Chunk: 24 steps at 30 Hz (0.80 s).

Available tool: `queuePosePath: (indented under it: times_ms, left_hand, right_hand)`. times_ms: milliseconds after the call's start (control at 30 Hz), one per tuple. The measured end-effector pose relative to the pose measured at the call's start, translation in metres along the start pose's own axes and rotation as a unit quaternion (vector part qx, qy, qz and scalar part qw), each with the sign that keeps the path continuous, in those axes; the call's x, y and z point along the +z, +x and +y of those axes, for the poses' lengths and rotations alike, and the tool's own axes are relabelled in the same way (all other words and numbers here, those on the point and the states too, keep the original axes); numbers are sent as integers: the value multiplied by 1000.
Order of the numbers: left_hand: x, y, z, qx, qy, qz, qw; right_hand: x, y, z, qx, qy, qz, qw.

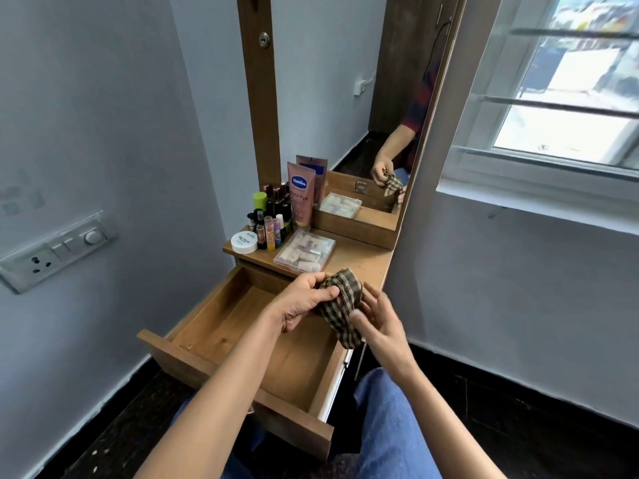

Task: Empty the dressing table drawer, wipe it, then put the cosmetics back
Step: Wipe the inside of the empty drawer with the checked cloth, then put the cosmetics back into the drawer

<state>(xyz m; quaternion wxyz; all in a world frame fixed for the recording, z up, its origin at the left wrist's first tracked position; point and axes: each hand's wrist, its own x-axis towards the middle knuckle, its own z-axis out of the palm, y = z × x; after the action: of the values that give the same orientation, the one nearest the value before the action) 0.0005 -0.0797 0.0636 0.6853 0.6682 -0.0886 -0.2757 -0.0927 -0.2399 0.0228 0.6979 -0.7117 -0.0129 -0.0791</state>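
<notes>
The wooden drawer (221,326) of the dressing table is pulled out and holds nothing. Above its right side, both hands hold a brown checked cloth (340,305). My left hand (304,300) pinches the cloth's upper part; my right hand (378,319) grips its lower right part. On the tabletop (359,262) stand the cosmetics: a pink Vaseline tube (301,193), a cluster of small bottles and lip balms (269,219), a white round jar (244,242), and a clear plastic box (305,251) of small items.
A tall mirror (345,98) rises behind the tabletop and reflects a hand and the cloth. A switch panel (55,254) sits on the left wall. A window (560,91) is at the right. My legs in blue jeans (383,426) are below the drawer.
</notes>
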Motion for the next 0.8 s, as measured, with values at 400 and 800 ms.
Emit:
queuePosePath:
  times_ms: [400, 800]
  left_hand:
    - [9, 54, 25, 74, 120, 201, 969]
    - [-23, 48, -19, 23, 65, 352, 933]
  right_hand:
    - [-18, 79, -21, 139, 129, 94, 977]
    - [-25, 167, 20, 187, -4, 248, 950]
